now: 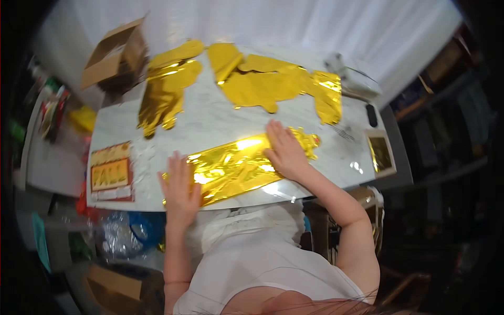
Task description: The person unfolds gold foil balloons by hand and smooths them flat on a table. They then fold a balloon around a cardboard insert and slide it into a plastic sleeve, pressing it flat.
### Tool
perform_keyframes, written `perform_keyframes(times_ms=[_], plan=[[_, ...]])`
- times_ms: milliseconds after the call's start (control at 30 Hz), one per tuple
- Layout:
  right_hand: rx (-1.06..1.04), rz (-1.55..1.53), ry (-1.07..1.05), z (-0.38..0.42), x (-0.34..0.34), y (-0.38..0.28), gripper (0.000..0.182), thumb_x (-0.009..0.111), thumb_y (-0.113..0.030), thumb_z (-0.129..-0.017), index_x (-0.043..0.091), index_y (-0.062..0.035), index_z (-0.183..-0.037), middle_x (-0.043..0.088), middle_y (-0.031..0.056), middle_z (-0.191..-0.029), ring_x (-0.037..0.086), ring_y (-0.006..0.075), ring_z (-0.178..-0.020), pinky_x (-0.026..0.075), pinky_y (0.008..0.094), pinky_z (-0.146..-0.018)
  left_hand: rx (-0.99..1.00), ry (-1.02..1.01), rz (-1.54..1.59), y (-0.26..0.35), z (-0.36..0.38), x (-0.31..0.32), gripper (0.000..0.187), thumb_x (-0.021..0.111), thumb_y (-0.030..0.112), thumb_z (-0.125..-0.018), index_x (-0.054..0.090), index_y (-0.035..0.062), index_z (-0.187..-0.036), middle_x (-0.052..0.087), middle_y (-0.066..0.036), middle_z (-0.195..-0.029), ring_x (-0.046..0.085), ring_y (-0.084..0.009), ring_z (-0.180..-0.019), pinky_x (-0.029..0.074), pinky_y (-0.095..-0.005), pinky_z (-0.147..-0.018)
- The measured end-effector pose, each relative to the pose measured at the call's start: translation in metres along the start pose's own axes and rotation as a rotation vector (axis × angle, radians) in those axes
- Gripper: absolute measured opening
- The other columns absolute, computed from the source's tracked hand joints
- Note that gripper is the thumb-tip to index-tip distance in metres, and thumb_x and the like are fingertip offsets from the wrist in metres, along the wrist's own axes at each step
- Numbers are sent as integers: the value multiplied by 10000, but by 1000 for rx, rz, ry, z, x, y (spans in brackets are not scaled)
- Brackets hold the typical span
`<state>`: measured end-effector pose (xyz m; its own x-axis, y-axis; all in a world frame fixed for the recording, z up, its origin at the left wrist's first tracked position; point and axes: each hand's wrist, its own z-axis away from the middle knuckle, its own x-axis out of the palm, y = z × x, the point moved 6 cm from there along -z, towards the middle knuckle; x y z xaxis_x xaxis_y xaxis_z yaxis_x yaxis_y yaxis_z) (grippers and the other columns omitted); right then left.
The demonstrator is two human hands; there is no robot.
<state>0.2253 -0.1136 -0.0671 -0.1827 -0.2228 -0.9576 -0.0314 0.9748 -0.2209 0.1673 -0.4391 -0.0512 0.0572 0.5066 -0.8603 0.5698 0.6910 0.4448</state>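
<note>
Both hands lie flat, fingers spread, on a long gold foil balloon (236,167) that runs along the near edge of the white marble tabletop (210,123). The left hand (181,186) presses its end nearest the tabletop's near-left corner; the right hand (286,152) presses toward its other end. Neither grip pinches anything: palms are down and open on the foil.

Judging from how things lie, the flattening of this piece looks well along. It lies mostly flat, though creased, and its crumpled tip past the right hand seems yet to be smoothed.

Along the far edge lie more gold foil shapes. A first foil cluster (168,86) sits toward the far-left corner and a second, wider foil cluster (273,81) runs toward the far-right corner. How many separate balloons each cluster holds I cannot tell, since they overlap.

One open cardboard box (115,52) stands at the far-left corner. One printed card (110,170) lies at the left edge, one small framed panel (380,153) at the right edge, and one dark small object (371,114) just beyond it.
</note>
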Motion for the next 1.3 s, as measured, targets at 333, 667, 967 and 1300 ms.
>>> perform_keyframes(times_ms=[333,667,967,1300], plan=[[-53,16,67,3,0,0,710,453,-420,-1118,320,34,-1646,305,245,-1725,279,393,-1611,218,525,-1311,-184,536,-208,-207,91,-94,548,443,154,-1084,462,89,-1628,463,-134,-1679,356,-367,-1592,168,-609,-1293],[-49,-24,27,0,2,0,705,458,-417,-1114,321,17,-1652,300,227,-1736,283,368,-1617,215,517,-1309,-211,337,-649,-191,125,-118,390,607,116,-1060,692,179,-1435,717,-38,-1399,661,-251,-1306,328,-503,-1263],[-21,-11,-17,0,1,5,672,421,-367,-1135,266,-18,-1689,237,188,-1771,214,333,-1647,159,491,-1327,-59,741,-603,-153,116,-145,231,756,-9,-896,785,65,-1113,789,-106,-1065,753,-340,-985,600,-414,-871],[31,-423,63,-5,-52,-3,690,250,-486,-1178,380,10,-1641,391,190,-1706,324,324,-1604,211,454,-1317,265,1154,-382,-23,128,-162,172,812,121,-957,740,86,-1109,786,-119,-1151,761,-296,-1058,604,-471,-995]])
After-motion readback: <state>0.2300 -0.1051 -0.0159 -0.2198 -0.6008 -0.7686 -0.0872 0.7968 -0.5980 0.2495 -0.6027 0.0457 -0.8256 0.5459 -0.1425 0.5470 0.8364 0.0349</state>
